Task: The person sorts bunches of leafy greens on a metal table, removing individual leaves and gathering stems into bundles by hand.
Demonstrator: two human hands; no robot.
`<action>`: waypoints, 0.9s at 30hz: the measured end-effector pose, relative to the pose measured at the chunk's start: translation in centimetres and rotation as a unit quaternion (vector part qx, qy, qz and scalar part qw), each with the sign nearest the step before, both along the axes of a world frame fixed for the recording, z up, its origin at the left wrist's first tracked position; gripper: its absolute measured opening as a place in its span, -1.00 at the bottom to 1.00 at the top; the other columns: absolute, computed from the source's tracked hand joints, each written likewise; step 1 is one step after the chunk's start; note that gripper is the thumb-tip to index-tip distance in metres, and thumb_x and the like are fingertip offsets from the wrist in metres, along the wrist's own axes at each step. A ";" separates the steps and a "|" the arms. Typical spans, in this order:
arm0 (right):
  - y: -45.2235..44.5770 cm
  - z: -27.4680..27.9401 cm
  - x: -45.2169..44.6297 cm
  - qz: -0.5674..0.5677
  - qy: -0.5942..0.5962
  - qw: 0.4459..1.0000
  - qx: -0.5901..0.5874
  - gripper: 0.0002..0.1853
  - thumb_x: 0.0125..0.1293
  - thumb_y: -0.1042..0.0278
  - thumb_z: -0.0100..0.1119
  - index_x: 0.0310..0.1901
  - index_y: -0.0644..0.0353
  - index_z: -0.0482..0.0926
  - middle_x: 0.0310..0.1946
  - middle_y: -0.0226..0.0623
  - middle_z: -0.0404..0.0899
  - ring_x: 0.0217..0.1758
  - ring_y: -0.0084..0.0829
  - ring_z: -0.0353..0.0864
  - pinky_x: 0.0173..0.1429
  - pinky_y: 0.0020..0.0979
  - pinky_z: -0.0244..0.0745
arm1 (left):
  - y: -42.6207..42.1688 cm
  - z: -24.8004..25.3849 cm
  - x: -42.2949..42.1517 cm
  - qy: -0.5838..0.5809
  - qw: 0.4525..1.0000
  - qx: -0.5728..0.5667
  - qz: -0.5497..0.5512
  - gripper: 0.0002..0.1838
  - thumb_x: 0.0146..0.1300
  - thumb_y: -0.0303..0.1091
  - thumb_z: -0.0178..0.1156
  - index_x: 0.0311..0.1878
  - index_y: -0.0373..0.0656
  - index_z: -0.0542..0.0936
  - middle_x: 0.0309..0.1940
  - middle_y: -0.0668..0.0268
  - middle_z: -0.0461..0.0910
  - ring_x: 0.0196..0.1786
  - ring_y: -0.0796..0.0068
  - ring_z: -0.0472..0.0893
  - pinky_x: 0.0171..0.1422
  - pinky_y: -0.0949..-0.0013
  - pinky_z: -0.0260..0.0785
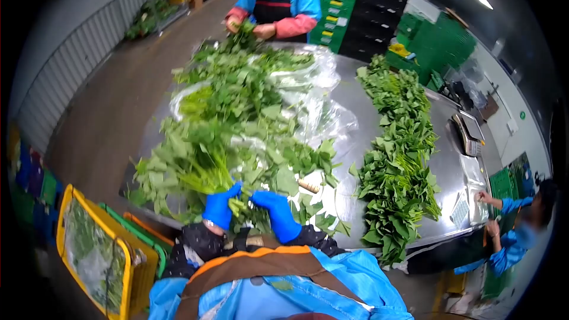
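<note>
Near edge of steel table (351,92): leafy bunch (204,163) lies over loose greens, just in front of the wearer; leaves away from the body, stem ends (236,206) toward it.
Left hand (219,206): blue glove, fingers closed around the lower stems.
Right hand (278,216): blue glove, just beside the stem ends; fingers look close together, contact or pinch cannot be told.
Bunch weight: probably light; long leafy end likely to droop if lifted by the stem ends alone.
Stiffness: stems look fairly firm, leaves soft and floppy; leaves likely bruise or tear if squeezed, stems may snap if bent hard.
Slip: stems look smooth, may slide in gloves if damp; dampness cannot be told.
Best hold: around gathered stems, just below the leaves, snug not crushing; second hand under the leaves for support.
Snag risk: leaves overlap the greens pile (240,86), could tangle; clear plastic (320,109) lies among it.
Right side of table: long row of greens (397,166), scale (468,136) beyond.
Far end: another person (287,3), hands on greens.
</note>
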State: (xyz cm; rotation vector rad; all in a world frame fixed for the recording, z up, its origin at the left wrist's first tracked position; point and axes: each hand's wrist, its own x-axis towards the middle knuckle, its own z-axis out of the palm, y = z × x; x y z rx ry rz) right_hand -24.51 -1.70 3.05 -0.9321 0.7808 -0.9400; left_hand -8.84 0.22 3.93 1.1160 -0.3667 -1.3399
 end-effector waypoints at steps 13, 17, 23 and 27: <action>-3.0 -0.8 0.6 0.190 0.005 0.980 -0.058 -0.53 0.27 0.08 -0.12 0.12 0.20 0.35 0.02 -0.33 0.42 -0.08 -0.53 0.42 0.01 -0.49 0.30 | 0.8 -1.2 1.5 -0.089 0.995 -0.040 0.018 -0.71 -0.01 -0.53 0.27 -0.17 -0.25 0.49 -0.34 0.35 0.53 -0.33 0.56 0.51 -0.24 0.53 0.36; -3.7 -0.1 2.7 0.179 0.057 0.982 0.011 -0.57 0.20 0.15 0.04 0.06 0.17 0.43 -0.11 -0.36 0.50 -0.15 -0.55 0.46 -0.03 -0.52 0.29 | 1.2 -1.3 0.5 -0.150 0.984 -0.099 0.002 -0.65 -0.01 -0.50 0.27 -0.10 -0.25 0.47 -0.26 0.35 0.53 -0.23 0.55 0.50 -0.13 0.49 0.35; -2.6 -2.1 1.7 0.182 -0.204 0.959 0.074 -0.75 0.23 0.27 0.01 -0.16 0.25 0.49 -0.26 -0.35 0.47 -0.23 -0.52 0.44 -0.12 -0.57 0.30 | 1.0 -1.5 2.2 -0.130 0.989 -0.047 0.046 -0.74 0.03 -0.49 0.25 -0.18 -0.25 0.48 -0.39 0.38 0.51 -0.40 0.57 0.48 -0.36 0.51 0.33; -2.1 -4.3 -2.3 0.148 -0.304 0.941 0.010 -0.75 0.16 0.32 0.08 -0.18 0.30 0.49 -0.27 -0.29 0.50 -0.32 -0.53 0.44 -0.18 -0.56 0.32 | 0.6 -0.8 4.8 -0.126 0.986 -0.048 0.098 -0.82 0.03 -0.47 0.26 -0.29 -0.26 0.52 -0.49 0.39 0.51 -0.50 0.59 0.46 -0.40 0.53 0.30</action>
